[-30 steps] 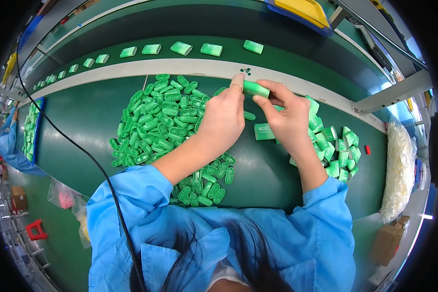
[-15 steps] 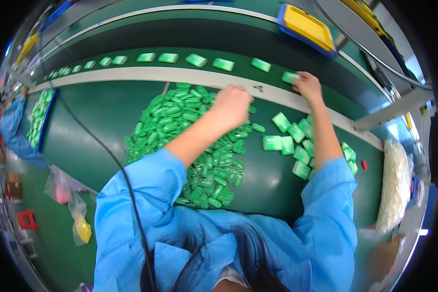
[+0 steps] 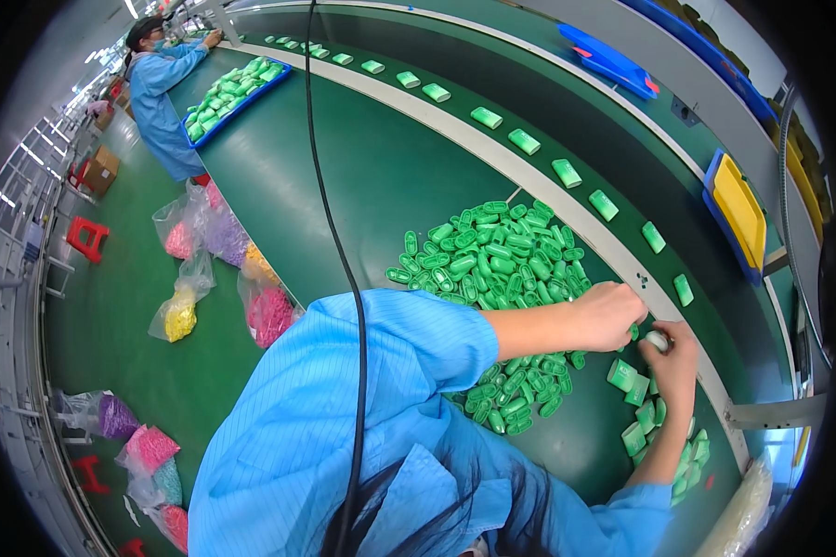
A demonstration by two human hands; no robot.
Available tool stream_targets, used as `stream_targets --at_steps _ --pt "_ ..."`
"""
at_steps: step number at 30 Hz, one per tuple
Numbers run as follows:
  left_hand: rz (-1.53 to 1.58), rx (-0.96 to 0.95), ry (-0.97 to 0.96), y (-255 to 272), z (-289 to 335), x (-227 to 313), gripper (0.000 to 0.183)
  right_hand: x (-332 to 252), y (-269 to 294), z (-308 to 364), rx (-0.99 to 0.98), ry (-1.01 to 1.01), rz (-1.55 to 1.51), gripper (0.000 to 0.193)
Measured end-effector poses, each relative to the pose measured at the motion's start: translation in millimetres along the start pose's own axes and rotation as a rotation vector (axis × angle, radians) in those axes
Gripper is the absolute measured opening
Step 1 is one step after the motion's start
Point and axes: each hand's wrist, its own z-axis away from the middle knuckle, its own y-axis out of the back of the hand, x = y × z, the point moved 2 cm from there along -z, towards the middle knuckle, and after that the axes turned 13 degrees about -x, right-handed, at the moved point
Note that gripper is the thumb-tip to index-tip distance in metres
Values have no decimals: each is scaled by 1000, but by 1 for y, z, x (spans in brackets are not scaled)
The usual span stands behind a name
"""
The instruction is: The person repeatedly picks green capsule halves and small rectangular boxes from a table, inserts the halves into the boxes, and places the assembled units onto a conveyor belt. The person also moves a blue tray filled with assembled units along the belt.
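My left hand reaches over the right side of a heap of green oval plastic pieces. Its fingers are closed on one small green oval plastic piece. Close beside it, my right hand pinches a small white-topped block, whose underside is hidden by the fingers. Below the hands, several loose green and white blocks lie on the green tabletop, partly behind my right forearm.
Beyond a pale rail, a row of green and white blocks lies on the dark belt. A black cable hangs across the view. At far left, a co-worker stands by a filled blue tray. Bags of coloured pieces lie on the floor.
The view has swung left. My right hand has let go of a block on the belt and come back over the table, now pinching a white-topped block. Both hands are closer together.
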Motion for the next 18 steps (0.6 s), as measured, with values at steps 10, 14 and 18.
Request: stream_targets --at_steps 10,14,18 --pt "1124 -15 107 2 -12 -19 22 5 -7 -3 150 98 -989 28" --pt "1259 56 120 -1 -16 -24 24 10 -2 -1 349 124 -892 31" --pt "978 45 87 -1 -13 -23 27 -9 -12 0 263 221 -906 30"
